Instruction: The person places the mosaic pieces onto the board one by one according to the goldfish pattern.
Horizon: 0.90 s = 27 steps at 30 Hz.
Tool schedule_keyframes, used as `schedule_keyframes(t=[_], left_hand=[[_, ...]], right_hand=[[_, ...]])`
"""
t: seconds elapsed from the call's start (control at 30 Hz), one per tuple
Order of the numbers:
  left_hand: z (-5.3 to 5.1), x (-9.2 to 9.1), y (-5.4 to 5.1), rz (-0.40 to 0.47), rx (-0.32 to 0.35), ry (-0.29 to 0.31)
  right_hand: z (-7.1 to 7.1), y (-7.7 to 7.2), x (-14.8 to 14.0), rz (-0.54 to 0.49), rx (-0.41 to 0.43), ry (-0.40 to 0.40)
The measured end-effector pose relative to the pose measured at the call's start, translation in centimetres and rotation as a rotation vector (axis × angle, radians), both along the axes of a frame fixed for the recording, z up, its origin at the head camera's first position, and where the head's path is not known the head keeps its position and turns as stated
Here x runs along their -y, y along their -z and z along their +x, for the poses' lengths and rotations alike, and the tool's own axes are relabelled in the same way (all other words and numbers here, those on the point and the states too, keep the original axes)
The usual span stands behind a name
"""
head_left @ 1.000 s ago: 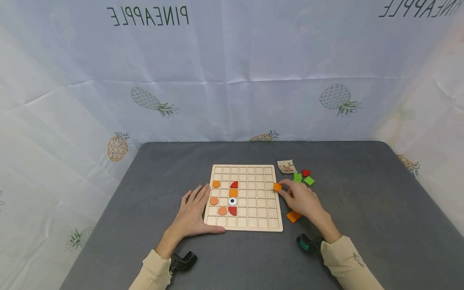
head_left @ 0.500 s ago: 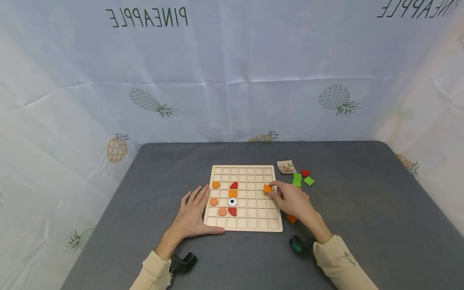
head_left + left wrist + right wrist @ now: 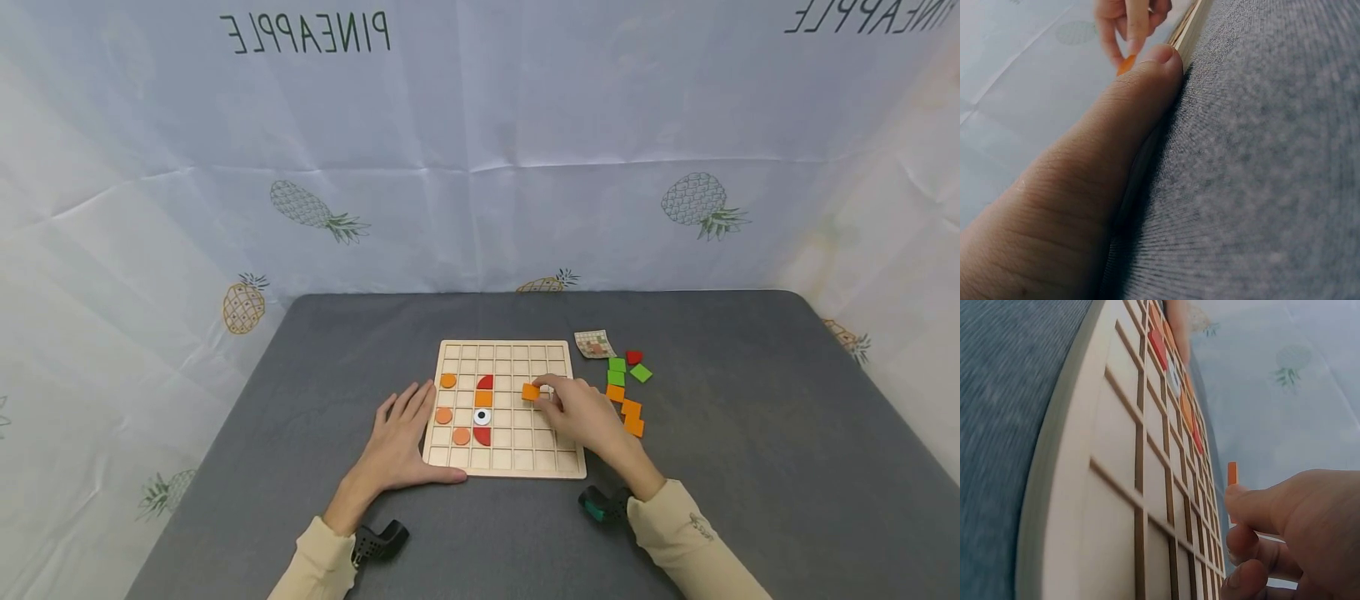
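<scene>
In the head view a wooden grid board (image 3: 522, 460) lies on the grey table. Its left part carries orange discs (image 3: 447, 381), red quarter pieces (image 3: 482, 436), an orange square (image 3: 483, 398) and a white disc with a black dot (image 3: 482, 416). The left hand (image 3: 401, 446) rests with spread, straight fingers along the board's left edge, its thumb at the front edge. Above the right half of the board, the right hand (image 3: 588, 417) pinches an orange square tile (image 3: 530, 392) between thumb and fingers; the right wrist view shows this tile (image 3: 1232, 473) edge-on, raised off the grid.
Right of the board lie green tiles (image 3: 617, 377), several orange tiles (image 3: 633, 427) and a red piece (image 3: 633, 357). A small printed grid card (image 3: 594, 344) is near the board's back right corner. A pineapple-print cloth (image 3: 480, 225) hangs behind the table.
The right hand has moved left with the orange tile, from the board's right edge to over its right half. Orange tiles that it had covered now show. The left hand has stayed in place.
</scene>
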State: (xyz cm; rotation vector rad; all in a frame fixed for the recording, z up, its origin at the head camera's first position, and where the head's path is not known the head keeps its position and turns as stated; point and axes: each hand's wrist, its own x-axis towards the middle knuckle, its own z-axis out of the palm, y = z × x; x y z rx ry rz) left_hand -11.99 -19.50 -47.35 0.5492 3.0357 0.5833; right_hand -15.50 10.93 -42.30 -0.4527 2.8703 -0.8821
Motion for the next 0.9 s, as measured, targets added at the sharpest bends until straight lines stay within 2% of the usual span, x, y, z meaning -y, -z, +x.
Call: schedule_keyframes(t=[0.4, 0.9], left_hand=[[-0.1, 0.0, -0.1, -0.022, 0.007, -0.006], [0.0, -0.1, -0.1, -0.031, 0.01, -0.007]], right_hand=[[-0.3, 0.2, 2.4, 0.004, 0.02, -0.013], [-0.7, 0.6, 3.3, 0.003, 0.025, -0.04]])
